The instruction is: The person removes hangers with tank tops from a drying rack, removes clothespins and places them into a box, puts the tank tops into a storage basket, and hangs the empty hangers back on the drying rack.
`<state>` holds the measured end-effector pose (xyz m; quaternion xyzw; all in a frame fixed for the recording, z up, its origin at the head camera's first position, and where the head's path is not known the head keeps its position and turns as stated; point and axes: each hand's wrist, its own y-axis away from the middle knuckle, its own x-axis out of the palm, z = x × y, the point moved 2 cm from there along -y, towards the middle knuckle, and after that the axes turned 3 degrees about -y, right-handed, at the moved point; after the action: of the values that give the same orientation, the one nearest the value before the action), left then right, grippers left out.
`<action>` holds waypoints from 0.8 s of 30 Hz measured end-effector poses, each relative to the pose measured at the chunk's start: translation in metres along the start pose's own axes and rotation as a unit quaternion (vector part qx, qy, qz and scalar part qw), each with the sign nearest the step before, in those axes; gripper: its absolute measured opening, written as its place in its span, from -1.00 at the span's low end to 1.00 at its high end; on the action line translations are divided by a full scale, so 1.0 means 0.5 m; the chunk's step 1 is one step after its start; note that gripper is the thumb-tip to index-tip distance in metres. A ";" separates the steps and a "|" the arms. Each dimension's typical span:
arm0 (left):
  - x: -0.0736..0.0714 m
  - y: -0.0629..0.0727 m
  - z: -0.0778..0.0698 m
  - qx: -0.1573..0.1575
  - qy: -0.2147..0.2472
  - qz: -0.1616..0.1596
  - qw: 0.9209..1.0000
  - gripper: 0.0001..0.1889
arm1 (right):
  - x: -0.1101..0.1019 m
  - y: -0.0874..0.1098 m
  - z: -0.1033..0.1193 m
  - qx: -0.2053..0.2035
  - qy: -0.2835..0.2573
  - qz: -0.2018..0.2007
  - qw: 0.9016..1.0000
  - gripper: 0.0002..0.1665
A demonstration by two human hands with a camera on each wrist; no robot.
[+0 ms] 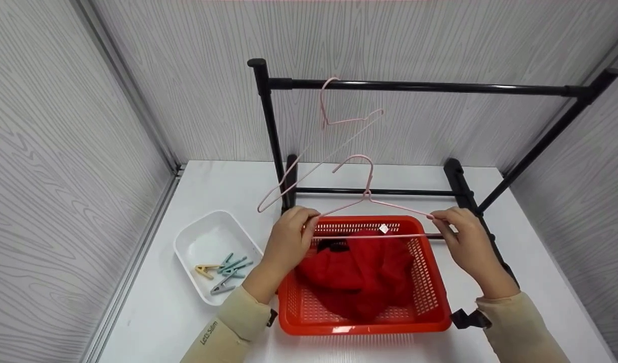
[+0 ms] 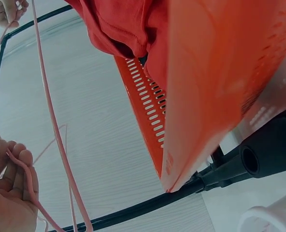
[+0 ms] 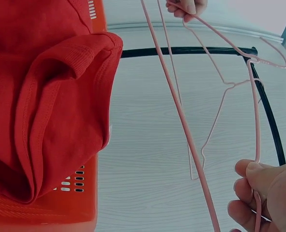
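Observation:
A pink wire hanger (image 1: 397, 205) is held level above the red basket (image 1: 364, 330), its hook pointing up and away. My left hand (image 1: 289, 234) grips its left shoulder; my right hand (image 1: 465, 242) pinches the right shoulder between thumb and fingers. In the right wrist view the right hand (image 3: 266, 193) has its fingers curled round the pink wire. The left wrist view shows the left hand's fingers (image 2: 19, 166) bent around the wire too. Below the hanger, a crumpled red garment (image 1: 364, 272) lies in the basket, with a small white tag (image 1: 384, 229) near the basket's far side.
A black clothes rack (image 1: 430, 86) stands behind the basket. Another pink hanger (image 1: 339, 146) hangs from the left end of its top bar. To the left, a white tray (image 1: 203, 237) holds yellow, green and grey clothespins (image 1: 233, 264). Patterned panels enclose the white table (image 1: 152, 302).

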<state>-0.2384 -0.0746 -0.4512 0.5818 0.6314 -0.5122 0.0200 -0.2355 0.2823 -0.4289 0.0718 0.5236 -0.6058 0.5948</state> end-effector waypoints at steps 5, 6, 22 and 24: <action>-0.006 -0.003 -0.001 0.001 -0.005 0.007 1.000 -0.89 | -0.008 0.001 0.000 0.017 0.001 0.003 1.000 -0.86; -0.007 -0.004 -0.002 0.002 -0.008 0.008 1.000 -0.89 | -0.010 0.001 0.000 0.020 0.002 0.003 1.000 -0.86; -0.070 -0.084 -0.019 0.076 -0.065 -0.022 0.995 -0.85 | -0.019 0.003 -0.002 0.025 0.007 0.002 1.000 -0.88; -0.083 -0.106 -0.018 0.083 -0.086 -0.025 0.993 -0.84 | -0.019 0.003 -0.004 0.021 0.004 -0.002 1.000 -0.88</action>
<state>-0.2599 -0.0872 -0.3881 0.5194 0.5971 -0.6112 0.0126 -0.2326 0.2903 -0.4237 0.0855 0.5138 -0.6176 0.5893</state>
